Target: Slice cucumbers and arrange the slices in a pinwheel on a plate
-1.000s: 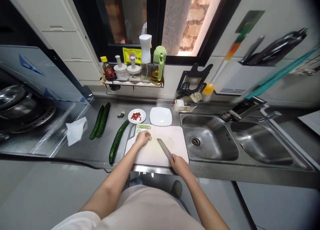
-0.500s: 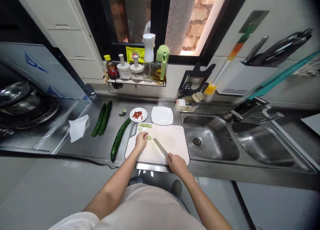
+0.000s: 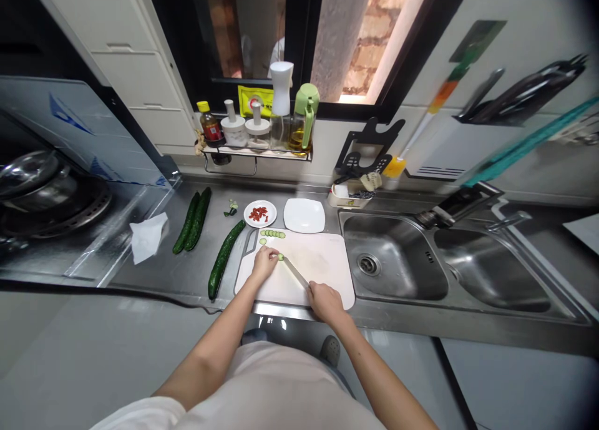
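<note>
On the white cutting board (image 3: 322, 268), my left hand (image 3: 266, 263) has its fingers closed at a small cucumber slice (image 3: 281, 257). My right hand (image 3: 325, 300) grips a knife (image 3: 296, 271) by its handle; the blade points away to the left, its tip at that slice. A row of overlapping cucumber slices (image 3: 272, 234) lies along the board's far left edge, with a single cucumber round (image 3: 262, 241) just below it. Left of the board is a whole cucumber (image 3: 225, 259), and farther left lie two more cucumbers (image 3: 193, 221) side by side.
Behind the board stand a plate of red pieces (image 3: 253, 223) and a white square plate (image 3: 304, 215). Green scraps (image 3: 231, 208) and a paper towel (image 3: 148, 238) lie leftward. A double sink (image 3: 397, 255) is at right, a pot (image 3: 42, 183) at far left.
The knife has moved slightly left, so its tip now meets the slice by my left hand. My left fingers have come up to that slice.
</note>
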The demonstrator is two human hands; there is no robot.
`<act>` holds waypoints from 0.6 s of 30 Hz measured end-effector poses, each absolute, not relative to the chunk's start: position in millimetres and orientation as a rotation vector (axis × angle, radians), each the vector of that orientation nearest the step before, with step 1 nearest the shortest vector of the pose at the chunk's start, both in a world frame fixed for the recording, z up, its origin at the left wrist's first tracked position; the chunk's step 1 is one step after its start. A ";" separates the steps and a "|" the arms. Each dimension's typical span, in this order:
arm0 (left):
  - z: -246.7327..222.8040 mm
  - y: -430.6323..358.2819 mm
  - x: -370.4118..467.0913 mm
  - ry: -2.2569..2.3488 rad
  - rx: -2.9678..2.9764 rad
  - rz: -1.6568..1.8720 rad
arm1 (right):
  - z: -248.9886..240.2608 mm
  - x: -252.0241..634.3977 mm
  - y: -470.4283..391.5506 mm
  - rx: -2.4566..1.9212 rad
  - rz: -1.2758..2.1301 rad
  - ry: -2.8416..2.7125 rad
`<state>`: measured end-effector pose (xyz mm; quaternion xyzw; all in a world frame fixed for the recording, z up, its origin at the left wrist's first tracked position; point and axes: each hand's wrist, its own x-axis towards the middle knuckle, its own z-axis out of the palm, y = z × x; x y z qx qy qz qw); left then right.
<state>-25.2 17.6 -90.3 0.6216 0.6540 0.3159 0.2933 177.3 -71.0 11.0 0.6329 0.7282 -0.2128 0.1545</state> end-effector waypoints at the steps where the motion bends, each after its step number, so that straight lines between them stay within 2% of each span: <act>1: -90.4 17.6 -25.2 1.743 1.653 0.837 | 11.1 176.9 -70.7 1.810 -0.612 2.086; 18: -86.5 20.7 -26.4 1.768 1.656 0.759 | 7.1 176.1 -65.4 1.756 -0.647 2.052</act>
